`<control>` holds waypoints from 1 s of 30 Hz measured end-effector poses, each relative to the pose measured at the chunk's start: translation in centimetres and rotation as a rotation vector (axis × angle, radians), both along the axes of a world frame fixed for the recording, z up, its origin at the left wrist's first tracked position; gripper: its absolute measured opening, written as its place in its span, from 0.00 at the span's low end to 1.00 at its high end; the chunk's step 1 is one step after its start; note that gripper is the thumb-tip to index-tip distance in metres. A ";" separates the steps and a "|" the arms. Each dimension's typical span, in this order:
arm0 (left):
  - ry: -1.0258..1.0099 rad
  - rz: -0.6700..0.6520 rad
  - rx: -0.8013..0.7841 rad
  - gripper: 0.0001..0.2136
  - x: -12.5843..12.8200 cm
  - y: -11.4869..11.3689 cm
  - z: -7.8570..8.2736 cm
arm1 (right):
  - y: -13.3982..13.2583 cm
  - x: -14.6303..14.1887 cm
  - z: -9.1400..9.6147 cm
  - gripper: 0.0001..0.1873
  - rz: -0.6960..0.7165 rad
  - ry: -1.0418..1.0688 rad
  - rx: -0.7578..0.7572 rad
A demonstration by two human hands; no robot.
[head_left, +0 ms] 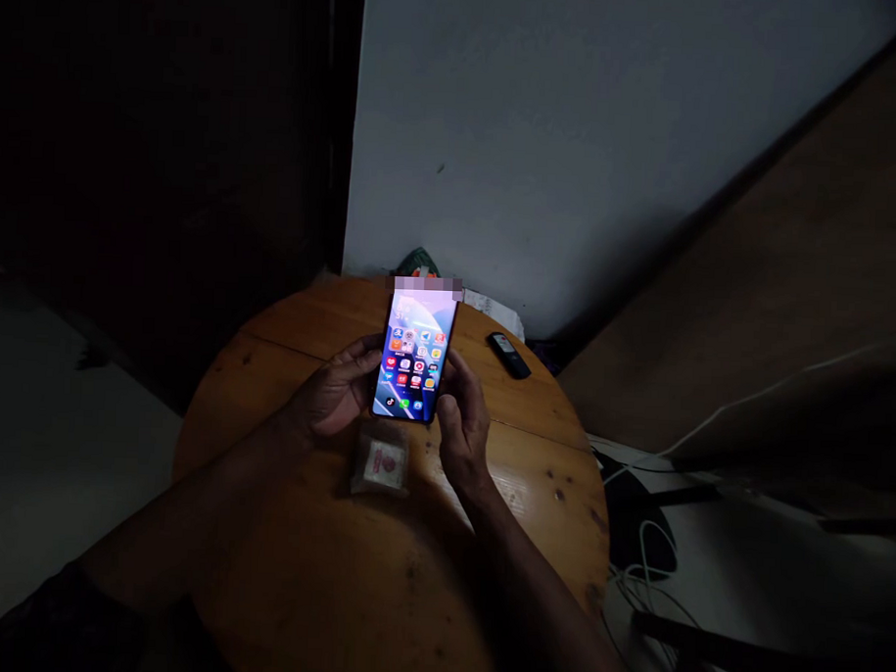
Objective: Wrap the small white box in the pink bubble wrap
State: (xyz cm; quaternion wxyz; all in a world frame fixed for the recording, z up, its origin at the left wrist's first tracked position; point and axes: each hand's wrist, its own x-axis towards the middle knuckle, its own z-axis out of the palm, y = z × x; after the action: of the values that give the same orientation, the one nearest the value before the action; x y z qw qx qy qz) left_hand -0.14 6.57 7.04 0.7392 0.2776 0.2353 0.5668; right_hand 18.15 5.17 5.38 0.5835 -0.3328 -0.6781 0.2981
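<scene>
A smartphone (414, 359) is held upright above the round wooden table, its lit screen showing rows of app icons. Along its left edge, my left hand (343, 383) grips it with the thumb at the side. My right hand (463, 420) closes round the lower right edge, thumb bent near the corner. The fingers behind the phone are partly hidden. Just below the phone, a small square packet in clear wrapping (382, 463) with a reddish print lies on the table.
On the round wooden table (280, 526), a dark handset like a remote control (509, 356) lies at the right. A green bag (419, 261) and a white box (495, 311) are at the back by the wall. White cables (650, 568) trail on the floor at right.
</scene>
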 end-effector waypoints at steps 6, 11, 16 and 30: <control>0.000 -0.003 0.011 0.17 -0.1 0.1 -0.2 | 0.0 0.0 -0.1 0.27 0.009 0.007 0.008; -0.028 -0.009 0.024 0.18 0.0 0.1 -0.2 | 0.1 0.0 -0.2 0.28 0.009 0.015 0.035; -0.027 -0.013 0.043 0.20 -0.2 0.2 -0.2 | 0.2 0.2 -0.6 0.31 0.006 -0.013 0.039; 0.021 0.076 0.090 0.23 -0.9 0.8 -0.3 | 0.5 0.5 -0.5 0.35 0.155 -0.082 -0.138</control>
State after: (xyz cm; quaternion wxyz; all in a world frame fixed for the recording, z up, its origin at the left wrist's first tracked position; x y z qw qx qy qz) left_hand -1.01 7.35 6.79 0.7014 0.3072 0.2280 0.6014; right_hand 18.67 5.67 4.86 0.5062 -0.3306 -0.7032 0.3742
